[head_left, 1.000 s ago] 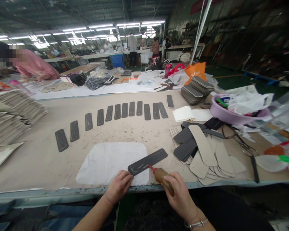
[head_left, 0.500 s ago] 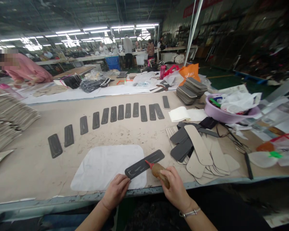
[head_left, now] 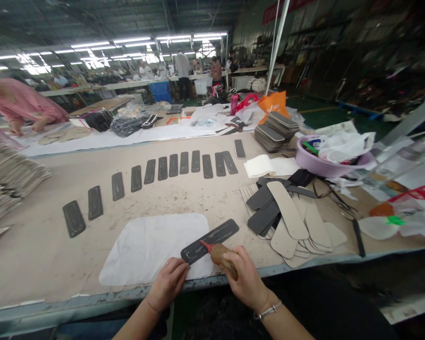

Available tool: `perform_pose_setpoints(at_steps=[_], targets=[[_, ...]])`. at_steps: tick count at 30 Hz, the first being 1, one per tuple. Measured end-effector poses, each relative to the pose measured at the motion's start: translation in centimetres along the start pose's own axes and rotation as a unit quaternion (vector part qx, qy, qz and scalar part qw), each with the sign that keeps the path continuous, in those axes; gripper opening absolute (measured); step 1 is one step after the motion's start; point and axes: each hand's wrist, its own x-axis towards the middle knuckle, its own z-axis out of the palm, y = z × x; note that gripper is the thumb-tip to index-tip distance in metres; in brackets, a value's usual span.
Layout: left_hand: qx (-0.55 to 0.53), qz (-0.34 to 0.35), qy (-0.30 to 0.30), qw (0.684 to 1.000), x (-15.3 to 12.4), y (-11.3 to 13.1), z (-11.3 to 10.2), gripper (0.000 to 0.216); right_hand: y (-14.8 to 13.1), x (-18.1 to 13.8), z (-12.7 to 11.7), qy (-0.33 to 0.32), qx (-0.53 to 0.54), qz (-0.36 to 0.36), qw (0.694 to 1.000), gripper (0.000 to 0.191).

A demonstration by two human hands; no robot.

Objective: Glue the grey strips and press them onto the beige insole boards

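A long dark strip with rounded ends (head_left: 219,234) lies slanted across the right part of a white sheet (head_left: 134,250). My left hand (head_left: 169,279) pinches the strip's near left end at the table's front edge. In my right hand (head_left: 246,278) is a brownish glue bottle (head_left: 221,257), tilted so its red nozzle (head_left: 206,244) points at the strip's surface. Shiny lines of glue show on the strip. Beyond the sheet, several shorter dark pieces (head_left: 136,178) with similar shiny lines lie in a curved row.
To the right lies a loose pile of beige and dark pieces (head_left: 290,212). Behind it are folded white cloth (head_left: 260,166), a stack of grey pieces (head_left: 276,132) and a purple basin (head_left: 326,165). Stacked sheets (head_left: 10,170) stand at left. A co-worker in pink (head_left: 31,101) leans over the far table.
The bottle's red nozzle has moved left and toward me along the strip, with my right hand following. My left hand stays at the strip's end. The whole view has shifted slightly.
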Motion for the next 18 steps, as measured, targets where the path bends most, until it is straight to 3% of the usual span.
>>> perform_pose_setpoints(at_steps=[4,12,18], targets=[[0.006,0.0,0.001,1.0,0.1,0.1,-0.1,0.018,-0.1,0.1,0.4,0.004,-0.018,-0.002,1.0,0.037],[-0.005,-0.003,-0.012,1.0,-0.1,-0.1,-0.1,0.02,4.3,-0.7,-4.7,0.141,-0.129,0.034,0.981,0.025],[-0.002,0.007,-0.006,1.0,0.1,-0.1,-0.1,0.019,5.5,0.4,-5.5,0.143,-0.143,0.033,0.979,0.023]])
